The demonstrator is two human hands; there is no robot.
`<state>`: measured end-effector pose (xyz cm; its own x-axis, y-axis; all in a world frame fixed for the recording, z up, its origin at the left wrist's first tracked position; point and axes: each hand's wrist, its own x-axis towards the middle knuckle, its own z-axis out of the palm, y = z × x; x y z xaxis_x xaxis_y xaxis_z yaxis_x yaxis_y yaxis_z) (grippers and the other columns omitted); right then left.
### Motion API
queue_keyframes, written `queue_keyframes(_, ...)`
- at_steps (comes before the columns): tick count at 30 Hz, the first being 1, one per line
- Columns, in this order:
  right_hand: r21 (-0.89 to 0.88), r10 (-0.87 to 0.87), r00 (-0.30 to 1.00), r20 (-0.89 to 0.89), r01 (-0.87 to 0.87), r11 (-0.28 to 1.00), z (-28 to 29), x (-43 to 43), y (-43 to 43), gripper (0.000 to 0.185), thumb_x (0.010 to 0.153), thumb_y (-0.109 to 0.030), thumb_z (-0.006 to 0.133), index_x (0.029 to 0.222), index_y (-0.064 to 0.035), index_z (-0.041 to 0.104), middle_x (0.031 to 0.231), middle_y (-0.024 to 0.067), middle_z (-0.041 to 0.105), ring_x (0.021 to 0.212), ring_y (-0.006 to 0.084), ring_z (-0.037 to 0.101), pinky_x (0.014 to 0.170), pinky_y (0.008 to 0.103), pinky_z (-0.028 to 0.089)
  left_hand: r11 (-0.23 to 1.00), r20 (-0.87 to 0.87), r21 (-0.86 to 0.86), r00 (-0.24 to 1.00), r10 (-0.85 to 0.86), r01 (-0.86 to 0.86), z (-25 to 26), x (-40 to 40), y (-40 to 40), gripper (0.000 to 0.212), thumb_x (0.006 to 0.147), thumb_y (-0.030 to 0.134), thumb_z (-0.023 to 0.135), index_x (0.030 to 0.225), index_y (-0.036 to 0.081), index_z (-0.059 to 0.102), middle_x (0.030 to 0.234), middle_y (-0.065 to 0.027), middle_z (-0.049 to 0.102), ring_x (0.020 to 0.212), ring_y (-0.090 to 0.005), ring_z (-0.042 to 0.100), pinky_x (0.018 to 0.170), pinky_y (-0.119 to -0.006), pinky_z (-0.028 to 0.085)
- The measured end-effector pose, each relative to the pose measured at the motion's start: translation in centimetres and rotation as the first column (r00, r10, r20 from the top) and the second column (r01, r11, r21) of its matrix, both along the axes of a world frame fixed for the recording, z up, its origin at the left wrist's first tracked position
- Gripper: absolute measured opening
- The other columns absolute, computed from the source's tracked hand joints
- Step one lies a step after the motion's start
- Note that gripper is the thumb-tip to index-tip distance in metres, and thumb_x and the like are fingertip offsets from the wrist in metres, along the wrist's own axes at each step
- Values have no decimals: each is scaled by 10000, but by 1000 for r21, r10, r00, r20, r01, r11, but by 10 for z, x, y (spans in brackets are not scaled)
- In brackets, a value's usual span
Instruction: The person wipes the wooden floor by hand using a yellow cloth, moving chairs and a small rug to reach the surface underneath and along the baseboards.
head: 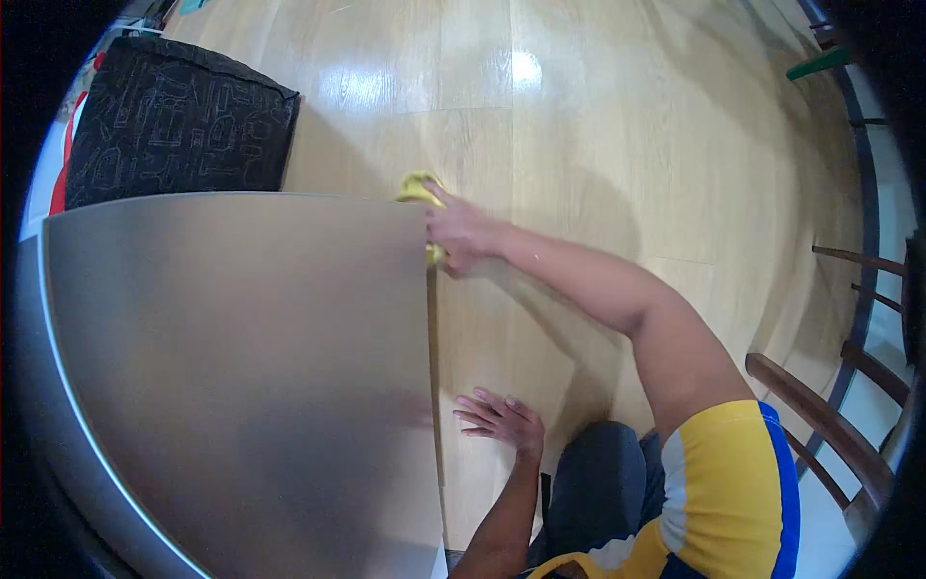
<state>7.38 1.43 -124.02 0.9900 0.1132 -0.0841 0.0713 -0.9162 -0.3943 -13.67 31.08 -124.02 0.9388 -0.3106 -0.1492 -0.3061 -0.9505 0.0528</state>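
My right hand grips a yellow cloth at the far right corner of a large brushed-metal panel, which resembles a refrigerator door. Part of the cloth bunches below my fingers along the panel's edge; some of it is hidden by my hand and the panel. My left hand is bare, fingers spread, over the wood-look floor beside the panel's right edge. It seems to lean on the floor, though contact is not certain.
A black patterned fabric box stands behind the panel at upper left, with a red strip beside it. Dark wooden chairs line the right side near a dark baseboard. A green object is at upper right.
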Motion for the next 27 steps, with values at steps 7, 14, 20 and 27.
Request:
queue_keyframes(7, 126, 56, 997, 53, -62, 990, 17, -206, 8, 757, 623, -236, 690, 1343, -266, 457, 1308, 10, 476, 1291, 214, 370, 1130, 499, 173, 998, 33, 52, 999, -37, 35, -2, -3, -7, 601, 949, 324, 266, 1456, 14, 170, 1506, -275, 59, 1364, -520, 26, 1031, -685, 25)
queue_keyframes(14, -262, -933, 293, 211, 936, 234, -7, -410, -112, 642, 742, -174, 571, 1362, -201, 407, 1410, 113, 355, 1333, 330, 282, 1039, 611, 196, 994, 135, 86, 988, -77, 66, -9, -5, -8, 587, 968, 336, 227, 1469, 38, 153, 1519, -245, 62, 1370, -507, 46, 1039, -662, 44)
queue_keyframes(20, -88, -878, 472, 78, 881, 465, -35, -456, 26, 687, 735, -222, 597, 1386, -179, 380, 1454, 168, 292, 1378, 348, 213, 1076, 646, 13, 995, 127, 74, 989, -77, 67, -18, -14, -8, 590, 977, 362, 201, 1477, 58, 129, 1524, -237, 35, 1362, -521, 51, 1004, -700, 85)
queue_keyframes(27, -32, -463, 691, -556, 538, 842, 55, -523, 168, 783, 614, -167, 705, 1346, -266, 444, 1517, 2, 223, 1366, 321, 240, 1104, 629, 83, 992, 208, 90, 972, -108, 91, -28, -6, 3, 611, 973, 387, 198, 1481, 66, 88, 1522, -242, 13, 1351, -540, 42, 943, -751, 135)
